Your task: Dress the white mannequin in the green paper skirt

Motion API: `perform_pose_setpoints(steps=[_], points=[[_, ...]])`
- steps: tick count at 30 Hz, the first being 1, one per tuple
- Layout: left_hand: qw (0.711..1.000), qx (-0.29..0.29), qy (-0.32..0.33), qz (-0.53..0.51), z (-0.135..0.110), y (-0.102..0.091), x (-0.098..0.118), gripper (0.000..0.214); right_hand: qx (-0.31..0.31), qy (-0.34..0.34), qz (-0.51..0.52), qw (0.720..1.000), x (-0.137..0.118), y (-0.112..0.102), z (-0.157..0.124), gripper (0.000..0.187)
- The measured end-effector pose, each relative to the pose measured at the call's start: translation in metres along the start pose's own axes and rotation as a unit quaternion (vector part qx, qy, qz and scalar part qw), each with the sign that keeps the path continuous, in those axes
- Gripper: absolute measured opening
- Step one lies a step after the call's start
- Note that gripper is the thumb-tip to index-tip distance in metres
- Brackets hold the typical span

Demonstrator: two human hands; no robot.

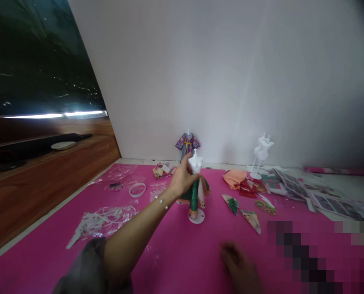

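My left hand (182,177) is wrapped round the waist of a small white doll mannequin (196,162), which stands upright on a round white base (196,217). A green skirt (194,198) with a patterned, peach-coloured hem hangs on the mannequin below the hand. Lower down, my right hand (240,263) is over the pink mat, apart from the mannequin; it is dark and blurred, so its fingers are hard to make out. Folded patterned cloth pieces (251,220) and a cream and green piece (231,204) lie between the right hand and the back of the mat.
Behind stands a second mannequin in a purple robe (188,141). Bare white mannequins (261,149) stand at the back right, near orange cloth (234,179) and printed sheets (292,183). On the left lie a tape roll (137,189) and white strips (99,220) on the pink mat (166,253).
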State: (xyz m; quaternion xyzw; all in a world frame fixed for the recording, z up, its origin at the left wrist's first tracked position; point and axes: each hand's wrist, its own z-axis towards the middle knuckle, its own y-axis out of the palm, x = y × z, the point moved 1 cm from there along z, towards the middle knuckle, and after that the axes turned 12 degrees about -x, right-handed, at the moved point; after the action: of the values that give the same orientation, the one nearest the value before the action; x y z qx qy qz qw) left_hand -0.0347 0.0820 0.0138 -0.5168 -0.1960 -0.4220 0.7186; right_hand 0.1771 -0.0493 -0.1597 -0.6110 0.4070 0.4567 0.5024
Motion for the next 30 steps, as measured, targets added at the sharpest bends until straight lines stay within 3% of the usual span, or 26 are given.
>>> perform_pose_setpoints(steps=[5, 13, 17, 20, 22, 25, 30], points=[[0.998, -0.027, 0.037, -0.035, -0.007, 0.006, 0.001, 0.084, 0.068, -0.028, 0.006, 0.997, 0.000, 0.009, 0.000, 0.029], [0.985, -0.100, 0.076, -0.121, -0.034, 0.014, 0.016, 0.090, 0.051, -0.008, 0.107, 0.993, -0.009, 0.002, 0.001, 0.033], [0.974, -0.137, 0.088, -0.157, -0.050, 0.019, 0.023, 0.091, 0.116, -0.097, 0.114, 0.982, -0.040, -0.014, 0.003, 0.028], [0.964, -0.161, 0.083, -0.196, -0.060, 0.021, 0.031, 0.091, 0.161, -0.198, 0.060, 0.965, -0.075, -0.023, 0.008, 0.018], [0.957, -0.173, 0.074, -0.220, -0.066, 0.022, 0.036, 0.090, 0.158, -0.263, 0.023, 0.951, -0.097, -0.027, 0.013, 0.013], [0.952, -0.189, 0.072, -0.230, -0.073, 0.022, 0.041, 0.088, 0.110, -0.298, 0.012, 0.948, -0.115, -0.027, 0.018, 0.014], [0.938, -0.207, 0.091, -0.261, -0.077, 0.022, 0.037, 0.083, 0.051, -0.298, 0.028, 0.953, -0.114, -0.026, 0.020, 0.011]])
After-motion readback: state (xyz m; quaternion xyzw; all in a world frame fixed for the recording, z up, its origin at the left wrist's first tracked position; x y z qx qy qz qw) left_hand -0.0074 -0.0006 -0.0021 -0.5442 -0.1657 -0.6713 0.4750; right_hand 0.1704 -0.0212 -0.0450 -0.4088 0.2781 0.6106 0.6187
